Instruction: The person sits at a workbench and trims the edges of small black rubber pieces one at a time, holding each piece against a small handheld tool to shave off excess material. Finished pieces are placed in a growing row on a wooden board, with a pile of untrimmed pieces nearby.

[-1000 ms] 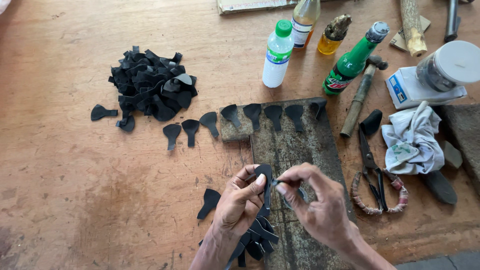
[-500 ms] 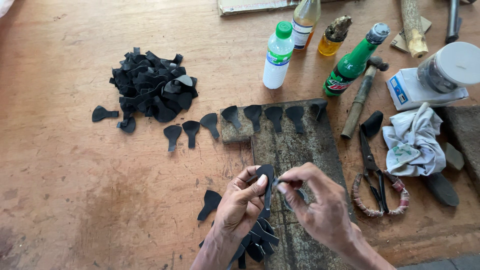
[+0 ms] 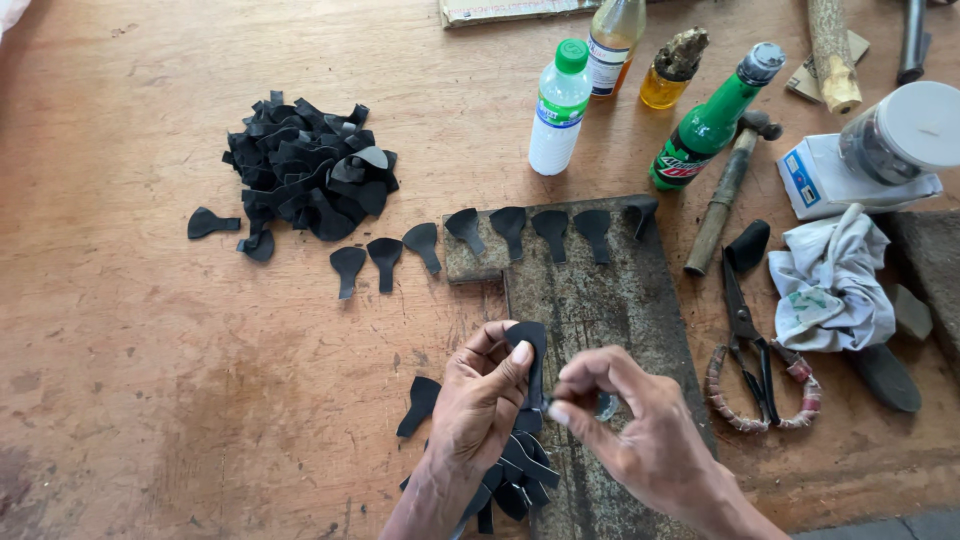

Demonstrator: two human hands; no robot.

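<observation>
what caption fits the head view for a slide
Left hand holds a black cut piece upright, right hand pinching beside it.

Bright, even daylight, soft and diffuse; colours warm on the wooden table [image 3: 150, 350]. Shadows short and faint: the white bottle [image 3: 560, 110] and green bottle [image 3: 712, 120] throw soft ones down and to the left, so light comes from upper right. Mild sheen on the bottle plastic and on the white lid [image 3: 920, 115] at right, which is near blown out. Black pile [image 3: 305, 170] loses detail in its darkest folds. Focus sharp across the centre; slight motion softness at the right hand [image 3: 640, 440] fingertips. Mild wide-angle stretch toward the corners
</observation>
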